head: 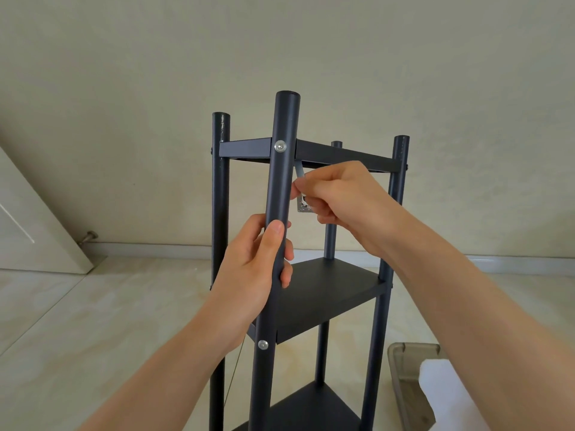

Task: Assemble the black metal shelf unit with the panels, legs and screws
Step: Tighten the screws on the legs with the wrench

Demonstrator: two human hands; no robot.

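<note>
Shelf unit (311, 275) stands: 4 legs, 3 panels on. My left hand (258, 262) grips front leg (280, 188); right hand (339, 194) pinches small wrench (301, 194), tightening remains.

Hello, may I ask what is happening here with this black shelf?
A person is assembling a black metal shelf unit, which stands upright on the floor with all four legs and its panels in place. The left hand grips the nearest leg between the top and middle panels. The right hand pinches a small metal tool or bracket just under the top panel, behind that leg. Silver screws already show on the leg.
</note>
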